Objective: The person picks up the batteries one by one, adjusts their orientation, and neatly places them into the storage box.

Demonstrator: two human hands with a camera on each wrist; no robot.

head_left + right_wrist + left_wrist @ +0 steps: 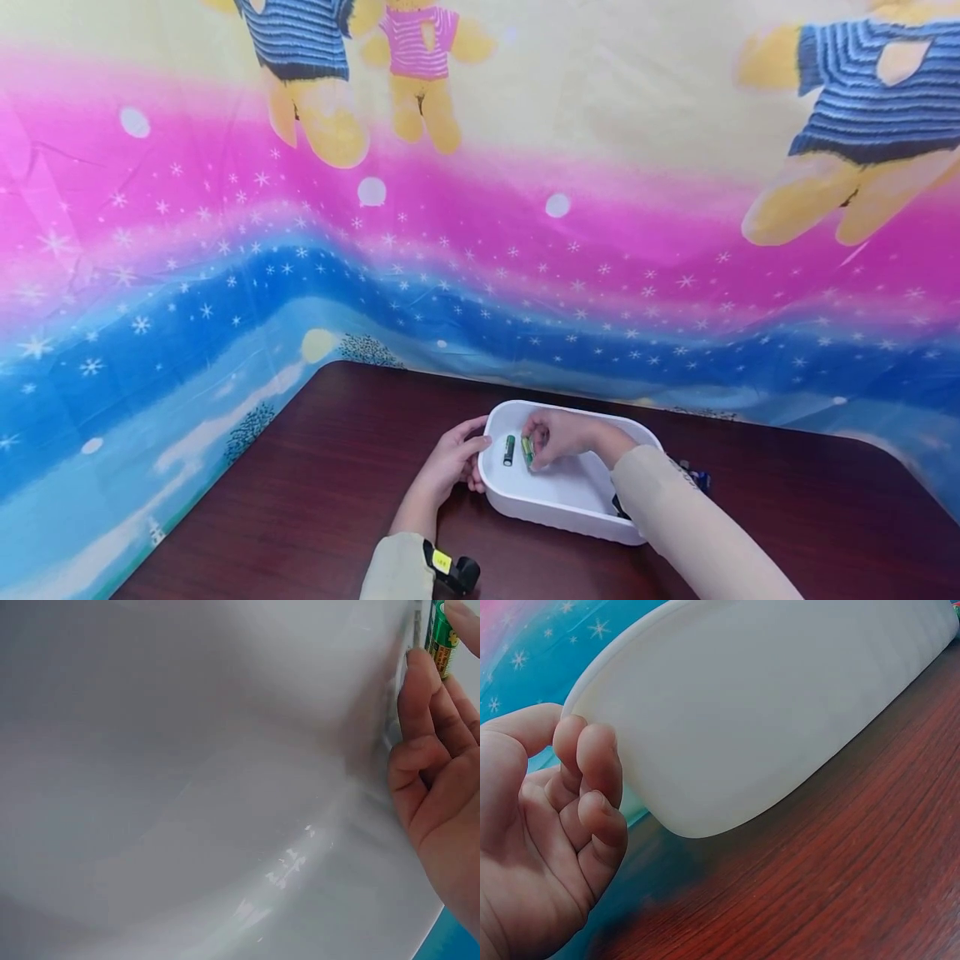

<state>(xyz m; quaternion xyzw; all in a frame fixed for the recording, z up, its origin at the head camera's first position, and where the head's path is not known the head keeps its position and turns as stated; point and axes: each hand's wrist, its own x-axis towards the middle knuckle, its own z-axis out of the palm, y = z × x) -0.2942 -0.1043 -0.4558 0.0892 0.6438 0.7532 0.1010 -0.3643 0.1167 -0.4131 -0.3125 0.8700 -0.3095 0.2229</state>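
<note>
A white plastic tub (555, 510) stands on the table, its outer wall filling much of the left wrist view. My left hand (450, 461) grips the tub's left end, thumb over the rim and fingers curled against the outside. Inside the tub, my right hand (558, 435) pinches a green battery (527, 452) between thumb and fingers, close over the tub floor. Just left of it a second battery (509, 450), dark green with a silvery end, lies on the floor of the tub. The right wrist view shows the pinched battery (442, 649) with gold and green wrapping.
The dark red-brown table (300, 500) reaches back to a printed curtain (480, 275) on the left and far sides. Small dark and blue items (701, 480) sit right of the tub, partly behind the right sleeve (682, 517). A black wrist camera (453, 571) sits on the left sleeve.
</note>
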